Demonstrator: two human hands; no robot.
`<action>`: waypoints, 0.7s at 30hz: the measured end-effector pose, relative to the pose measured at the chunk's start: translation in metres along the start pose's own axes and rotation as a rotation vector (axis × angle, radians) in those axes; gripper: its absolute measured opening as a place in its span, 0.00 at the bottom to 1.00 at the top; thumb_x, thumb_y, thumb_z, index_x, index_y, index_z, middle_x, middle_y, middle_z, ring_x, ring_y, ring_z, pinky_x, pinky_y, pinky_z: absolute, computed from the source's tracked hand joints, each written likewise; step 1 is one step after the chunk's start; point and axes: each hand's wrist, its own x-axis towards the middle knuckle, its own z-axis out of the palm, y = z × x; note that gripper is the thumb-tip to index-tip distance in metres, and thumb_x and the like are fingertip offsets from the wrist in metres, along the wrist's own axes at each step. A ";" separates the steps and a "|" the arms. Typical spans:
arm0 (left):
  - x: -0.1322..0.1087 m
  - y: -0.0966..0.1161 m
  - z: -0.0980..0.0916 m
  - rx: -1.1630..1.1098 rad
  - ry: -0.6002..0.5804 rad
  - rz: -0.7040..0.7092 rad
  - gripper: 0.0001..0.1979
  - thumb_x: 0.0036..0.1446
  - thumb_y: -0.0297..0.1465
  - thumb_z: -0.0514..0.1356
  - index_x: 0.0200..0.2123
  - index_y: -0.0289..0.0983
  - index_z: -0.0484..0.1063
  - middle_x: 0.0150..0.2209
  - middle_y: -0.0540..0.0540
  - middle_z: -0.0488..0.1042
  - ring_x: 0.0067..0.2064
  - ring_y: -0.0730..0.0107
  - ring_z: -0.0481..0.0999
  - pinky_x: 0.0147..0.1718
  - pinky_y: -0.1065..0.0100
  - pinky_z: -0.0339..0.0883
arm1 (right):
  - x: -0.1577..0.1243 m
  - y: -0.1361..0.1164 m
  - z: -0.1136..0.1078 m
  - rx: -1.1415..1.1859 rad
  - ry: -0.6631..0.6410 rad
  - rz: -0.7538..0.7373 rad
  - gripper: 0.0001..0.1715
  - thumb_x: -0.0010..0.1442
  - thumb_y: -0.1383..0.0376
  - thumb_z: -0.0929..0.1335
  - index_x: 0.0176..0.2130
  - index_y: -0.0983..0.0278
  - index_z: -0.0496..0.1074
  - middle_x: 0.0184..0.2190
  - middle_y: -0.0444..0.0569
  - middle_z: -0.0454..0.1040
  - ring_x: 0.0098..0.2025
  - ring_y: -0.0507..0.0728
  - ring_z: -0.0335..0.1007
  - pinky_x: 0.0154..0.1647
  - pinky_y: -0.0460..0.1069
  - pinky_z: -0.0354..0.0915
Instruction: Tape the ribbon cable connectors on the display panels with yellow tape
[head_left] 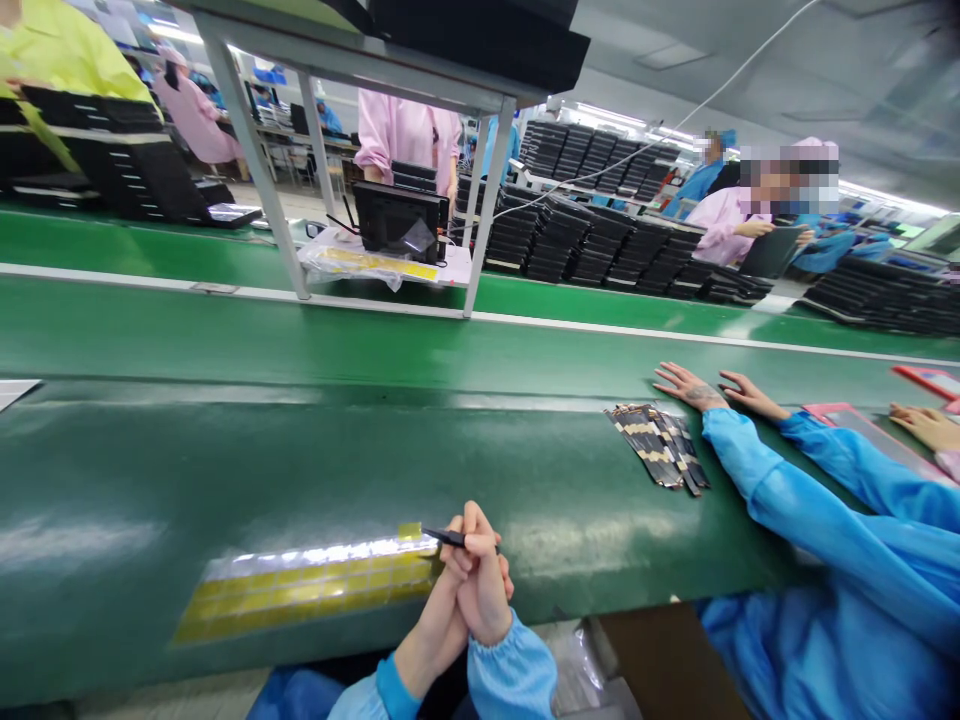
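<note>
While clasped together, left hand [437, 618] and right hand [484, 592] clench tweezers [443, 537] | tip apparently touches yellow tab [409, 530] | tape sheet [300, 587] on belt [225, 450].

Right hand [484, 595] covers the fingers of the left hand [433, 625]. The dark tool [442, 537] shows its tip only, so its kind is indeterminable. The red-framed panel [930, 380] is cut by the right edge.

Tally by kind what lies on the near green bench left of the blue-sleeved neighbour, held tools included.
sheet of yellow tape strips: 1
small yellow tape piece: 1
black tweezers: 1, in the clasped left hand and right hand
fanned pile of black-and-gold flex strips: 1
Total: 4
</note>
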 end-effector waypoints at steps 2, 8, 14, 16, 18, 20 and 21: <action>0.000 0.000 -0.001 -0.011 -0.016 -0.006 0.20 0.51 0.39 0.71 0.44 0.37 0.74 0.34 0.45 0.72 0.39 0.60 0.75 0.42 0.60 0.69 | 0.000 0.000 0.001 0.005 0.001 0.001 0.10 0.49 0.65 0.69 0.26 0.62 0.61 0.21 0.38 0.64 0.21 0.46 0.40 0.20 0.40 0.43; 0.001 0.000 -0.004 -0.013 -0.023 -0.006 0.19 0.52 0.39 0.71 0.44 0.37 0.74 0.33 0.45 0.72 0.39 0.61 0.75 0.41 0.60 0.69 | -0.001 0.000 0.000 0.007 0.009 0.005 0.11 0.49 0.65 0.69 0.26 0.62 0.60 0.21 0.38 0.64 0.21 0.46 0.39 0.20 0.40 0.42; 0.001 0.000 -0.003 -0.023 -0.030 0.003 0.17 0.53 0.38 0.70 0.42 0.37 0.74 0.33 0.45 0.72 0.39 0.60 0.75 0.42 0.59 0.69 | -0.001 0.001 -0.001 0.015 0.006 0.004 0.11 0.49 0.65 0.69 0.27 0.61 0.60 0.21 0.38 0.64 0.21 0.46 0.40 0.20 0.40 0.42; 0.001 0.000 -0.003 -0.024 -0.030 0.000 0.18 0.52 0.39 0.70 0.43 0.37 0.74 0.33 0.45 0.72 0.40 0.59 0.75 0.43 0.58 0.69 | -0.001 0.000 0.000 0.009 0.000 0.005 0.11 0.49 0.65 0.69 0.27 0.61 0.60 0.21 0.38 0.64 0.21 0.46 0.40 0.20 0.40 0.42; 0.001 0.000 -0.003 -0.027 -0.029 -0.003 0.18 0.52 0.39 0.71 0.43 0.36 0.75 0.33 0.44 0.72 0.40 0.58 0.75 0.43 0.58 0.69 | -0.001 -0.001 0.001 0.006 -0.005 0.009 0.11 0.49 0.65 0.69 0.27 0.61 0.59 0.21 0.38 0.64 0.21 0.46 0.40 0.20 0.40 0.42; 0.001 0.000 -0.002 -0.033 -0.027 -0.004 0.17 0.51 0.38 0.71 0.41 0.36 0.75 0.34 0.44 0.72 0.41 0.58 0.75 0.43 0.58 0.69 | -0.001 -0.001 0.000 0.006 -0.003 0.011 0.11 0.49 0.65 0.69 0.27 0.61 0.59 0.21 0.38 0.64 0.21 0.46 0.40 0.20 0.40 0.43; 0.001 0.000 -0.001 -0.035 -0.024 -0.006 0.17 0.51 0.38 0.71 0.41 0.36 0.74 0.34 0.44 0.72 0.40 0.58 0.75 0.43 0.58 0.69 | -0.001 0.000 0.000 0.007 -0.001 0.011 0.12 0.49 0.65 0.69 0.27 0.61 0.59 0.21 0.38 0.63 0.21 0.46 0.40 0.20 0.40 0.43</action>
